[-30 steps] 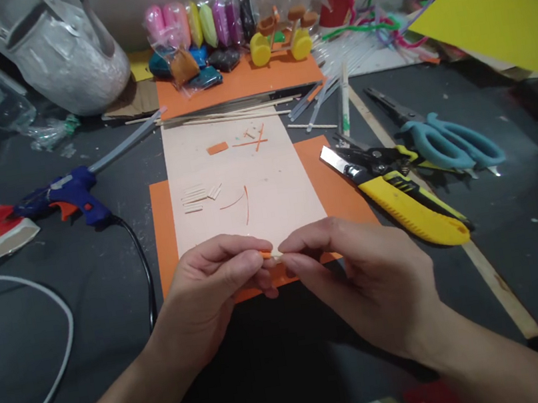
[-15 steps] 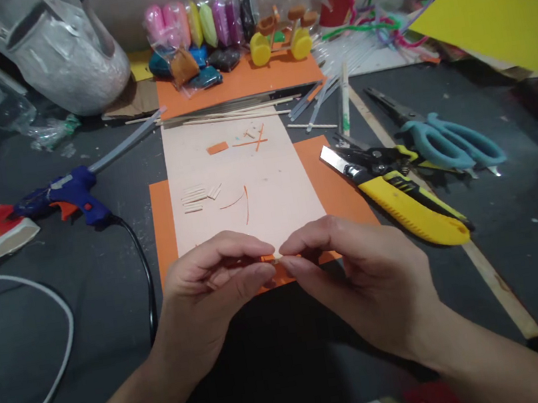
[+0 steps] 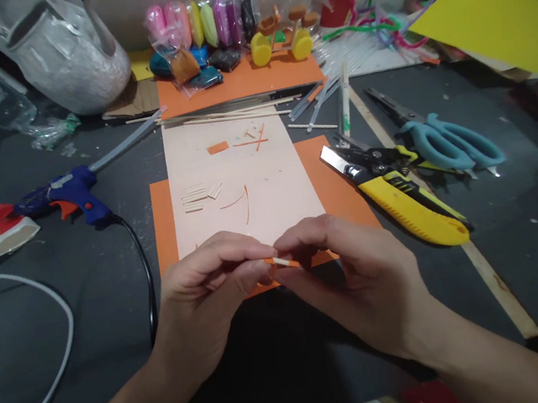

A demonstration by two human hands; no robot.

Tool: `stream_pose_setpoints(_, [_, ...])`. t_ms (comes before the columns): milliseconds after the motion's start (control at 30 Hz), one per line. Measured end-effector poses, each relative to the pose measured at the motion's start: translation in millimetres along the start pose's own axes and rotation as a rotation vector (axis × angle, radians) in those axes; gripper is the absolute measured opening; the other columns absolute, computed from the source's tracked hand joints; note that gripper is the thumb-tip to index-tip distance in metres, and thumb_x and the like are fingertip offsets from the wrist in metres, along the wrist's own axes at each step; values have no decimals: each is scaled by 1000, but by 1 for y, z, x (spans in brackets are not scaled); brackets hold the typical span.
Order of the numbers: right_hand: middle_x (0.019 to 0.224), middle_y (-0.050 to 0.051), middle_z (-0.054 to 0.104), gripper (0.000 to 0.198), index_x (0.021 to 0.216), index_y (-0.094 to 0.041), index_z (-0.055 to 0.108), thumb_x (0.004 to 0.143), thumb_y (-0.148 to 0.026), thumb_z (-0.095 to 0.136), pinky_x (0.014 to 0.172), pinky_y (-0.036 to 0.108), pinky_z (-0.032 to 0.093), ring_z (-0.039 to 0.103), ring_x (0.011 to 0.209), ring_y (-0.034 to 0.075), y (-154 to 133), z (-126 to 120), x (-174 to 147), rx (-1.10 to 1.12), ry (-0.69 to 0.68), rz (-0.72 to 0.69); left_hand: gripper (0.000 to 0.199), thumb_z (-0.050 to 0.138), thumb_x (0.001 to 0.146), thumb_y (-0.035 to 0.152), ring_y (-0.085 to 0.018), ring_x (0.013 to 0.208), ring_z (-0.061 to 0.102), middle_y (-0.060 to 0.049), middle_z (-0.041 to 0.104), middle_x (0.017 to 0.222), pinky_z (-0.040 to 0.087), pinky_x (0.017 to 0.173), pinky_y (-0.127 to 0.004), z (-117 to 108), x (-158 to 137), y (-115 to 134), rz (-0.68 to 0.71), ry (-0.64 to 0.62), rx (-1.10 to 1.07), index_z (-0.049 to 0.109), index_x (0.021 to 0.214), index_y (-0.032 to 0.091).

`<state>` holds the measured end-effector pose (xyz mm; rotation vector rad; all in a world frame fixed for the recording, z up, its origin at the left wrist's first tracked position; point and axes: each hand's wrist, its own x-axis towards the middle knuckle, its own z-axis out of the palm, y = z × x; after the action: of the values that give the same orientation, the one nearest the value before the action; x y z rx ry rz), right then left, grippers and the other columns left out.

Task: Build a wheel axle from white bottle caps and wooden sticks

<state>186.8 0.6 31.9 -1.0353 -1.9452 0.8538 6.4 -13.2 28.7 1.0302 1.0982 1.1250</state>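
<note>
From the head camera, both hands meet low over the near edge of the pale sheet [image 3: 240, 179], which lies on an orange sheet [image 3: 164, 224]. The left hand [image 3: 207, 298] is curled nearly closed, thumb and forefinger pinching one end of a small stick piece [image 3: 282, 262], pale with an orange bit on it. The right hand [image 3: 361, 275] is likewise curled, its fingertips pinching the other end, so the piece sits between the two hands just above the paper's edge. Short cut sticks [image 3: 200, 197] lie on the pale sheet. A yellow utility knife [image 3: 400, 202] rests to the right, teal scissors [image 3: 447, 141] beyond it, and a blue glue gun [image 3: 66, 198] to the left.
</note>
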Motion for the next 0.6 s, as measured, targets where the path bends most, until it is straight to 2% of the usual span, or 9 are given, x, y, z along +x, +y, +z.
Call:
stream_pose_setpoints(267, [77,0,69,6,89,-18,63,93,-13,64,60,20,47,63,65,10,3,1,-1,-114,27,-81,10,75,84,15,-12,76,70,-1,73,85,60,71,-20,4,-2,-4,-51,16,-108,80,85,24])
stream_pose_setpoints(400, [81,2,71,7,89,-17,64,95,-13,62,62,20,47,63,67,10,4,1,-1,-117,21,-106,15,76,83,12,-10,76,72,2,75,82,60,72,-16,6,-3,-3,-71,52,-152,79,87,26])
stream_pose_setpoints(600, [87,2,74,7,100,-19,65,96,-13,62,68,19,51,68,73,11,1,1,-1,-115,23,-110,12,76,82,12,-13,76,74,2,76,79,60,72,-20,7,-3,0,-38,62,-92,77,85,24])
